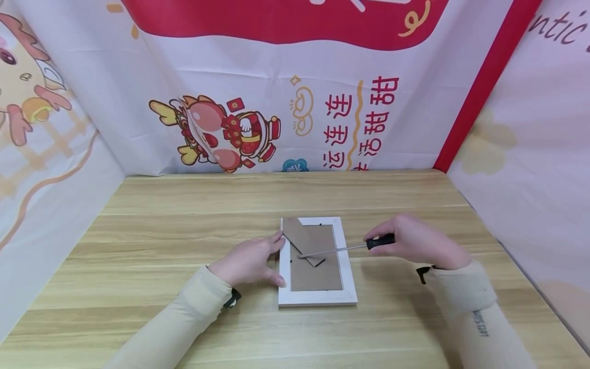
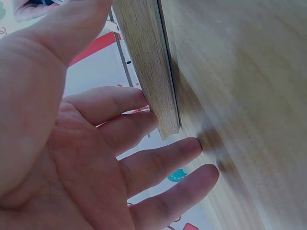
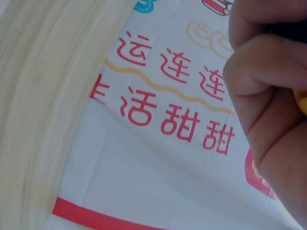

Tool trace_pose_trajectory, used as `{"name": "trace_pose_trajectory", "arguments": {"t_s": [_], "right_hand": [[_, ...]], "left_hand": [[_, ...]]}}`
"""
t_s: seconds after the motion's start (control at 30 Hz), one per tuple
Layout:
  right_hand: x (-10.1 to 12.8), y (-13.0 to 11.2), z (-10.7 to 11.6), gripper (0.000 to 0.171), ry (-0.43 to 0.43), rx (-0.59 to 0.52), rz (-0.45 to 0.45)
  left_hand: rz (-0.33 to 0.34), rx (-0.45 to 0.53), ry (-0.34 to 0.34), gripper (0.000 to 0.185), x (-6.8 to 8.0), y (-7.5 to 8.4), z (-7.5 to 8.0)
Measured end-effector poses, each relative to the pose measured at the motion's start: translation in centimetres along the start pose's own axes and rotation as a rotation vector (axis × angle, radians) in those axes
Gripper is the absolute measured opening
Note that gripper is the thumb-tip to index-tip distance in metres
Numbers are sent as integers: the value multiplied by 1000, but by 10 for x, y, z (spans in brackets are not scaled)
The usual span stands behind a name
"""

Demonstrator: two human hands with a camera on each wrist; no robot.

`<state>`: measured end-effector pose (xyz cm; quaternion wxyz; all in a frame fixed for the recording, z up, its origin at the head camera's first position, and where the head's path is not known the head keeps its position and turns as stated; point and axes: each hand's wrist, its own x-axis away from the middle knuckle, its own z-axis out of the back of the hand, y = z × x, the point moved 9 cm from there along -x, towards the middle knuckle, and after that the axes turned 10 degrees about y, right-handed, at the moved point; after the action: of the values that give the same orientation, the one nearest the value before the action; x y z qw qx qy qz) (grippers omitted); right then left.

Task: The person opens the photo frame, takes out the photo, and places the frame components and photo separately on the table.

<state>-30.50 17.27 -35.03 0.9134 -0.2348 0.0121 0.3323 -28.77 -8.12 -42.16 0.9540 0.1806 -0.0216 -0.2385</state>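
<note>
A: Where does the picture frame sit?

B: Face down near the middle of the wooden table, its brown backing board up and the cardboard stand lying slantwise across it.

A: And the hands?

B: The left hand lies flat with straight fingers, pressing against the frame's left edge. The right hand has its fingers curled round the black handle of a screwdriver, whose thin shaft reaches leftward, its tip on the backing by the frame's left rim.

A: What makes this levering go well?

B: Probably a low, shallow angle of the shaft, so the tip slides under the small clip rather than gouging the board. The bracing fingers should stay clear of the tip's line, since a slip would run toward them. Slow, light pressure suits the thin board.
</note>
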Motion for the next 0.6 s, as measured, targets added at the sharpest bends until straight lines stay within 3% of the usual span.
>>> {"name": "trace_pose_trajectory", "arguments": {"t_s": [0.43, 0.6], "right_hand": [[-3, -6, -12, 29, -49, -53, -19], [-3, -3, -15, 31, -69, -70, -83]], "left_hand": [[0, 2, 0, 100, -1, 0, -1], [-5, 7, -3, 99, -2, 1, -2]]}}
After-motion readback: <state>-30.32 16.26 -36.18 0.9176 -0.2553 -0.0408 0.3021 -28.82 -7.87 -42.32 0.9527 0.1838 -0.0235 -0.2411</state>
